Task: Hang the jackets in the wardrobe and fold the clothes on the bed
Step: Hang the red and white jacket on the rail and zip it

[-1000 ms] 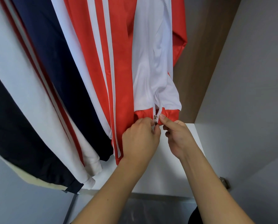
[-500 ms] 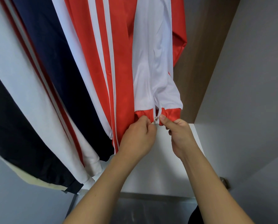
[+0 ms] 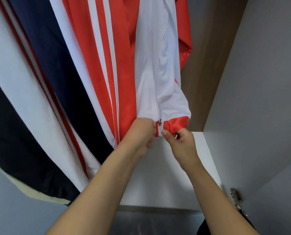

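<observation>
A red and white jacket with white stripes hangs inside the wardrobe, its white front panels facing me. My left hand grips the left side of its red hem beside the zip. My right hand pinches the right side of the hem just below the zip slider, which sits at the very bottom of the zip. The two front edges meet at the slider.
To the left hang a navy and white jacket with red stripes and a dark garment. A white wardrobe shelf lies under my hands. The wooden back panel, a grey side wall and a metal hinge are on the right.
The hem and both hands have shifted slightly. The two zip ends now sit together at the slider, and my right fingers have dropped just below it.
</observation>
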`<action>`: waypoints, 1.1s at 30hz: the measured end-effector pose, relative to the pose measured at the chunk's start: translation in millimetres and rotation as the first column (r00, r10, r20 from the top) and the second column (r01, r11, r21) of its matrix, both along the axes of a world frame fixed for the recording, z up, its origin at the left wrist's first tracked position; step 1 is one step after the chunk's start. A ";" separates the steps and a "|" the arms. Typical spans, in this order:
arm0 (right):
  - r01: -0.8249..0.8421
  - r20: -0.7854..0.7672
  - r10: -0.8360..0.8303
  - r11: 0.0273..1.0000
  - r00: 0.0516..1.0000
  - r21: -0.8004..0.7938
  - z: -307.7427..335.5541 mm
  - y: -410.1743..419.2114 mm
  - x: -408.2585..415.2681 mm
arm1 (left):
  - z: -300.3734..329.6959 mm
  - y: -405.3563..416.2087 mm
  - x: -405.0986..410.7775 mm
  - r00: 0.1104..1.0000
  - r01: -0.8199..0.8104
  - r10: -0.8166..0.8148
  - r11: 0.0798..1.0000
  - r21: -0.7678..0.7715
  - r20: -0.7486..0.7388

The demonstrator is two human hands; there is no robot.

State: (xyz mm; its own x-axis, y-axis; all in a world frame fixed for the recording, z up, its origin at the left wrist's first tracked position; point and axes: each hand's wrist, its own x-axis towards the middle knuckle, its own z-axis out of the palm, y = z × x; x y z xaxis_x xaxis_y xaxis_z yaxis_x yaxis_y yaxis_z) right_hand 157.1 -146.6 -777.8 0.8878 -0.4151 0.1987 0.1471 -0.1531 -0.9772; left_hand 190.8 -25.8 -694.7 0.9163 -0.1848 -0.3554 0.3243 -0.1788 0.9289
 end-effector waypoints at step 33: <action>-0.180 -0.325 -0.142 0.602 0.935 -0.778 73.3 -36.2 48.9 | 103.9 -27.1 55.2 0.995 0.098 -0.098 0.979 -0.180 0.008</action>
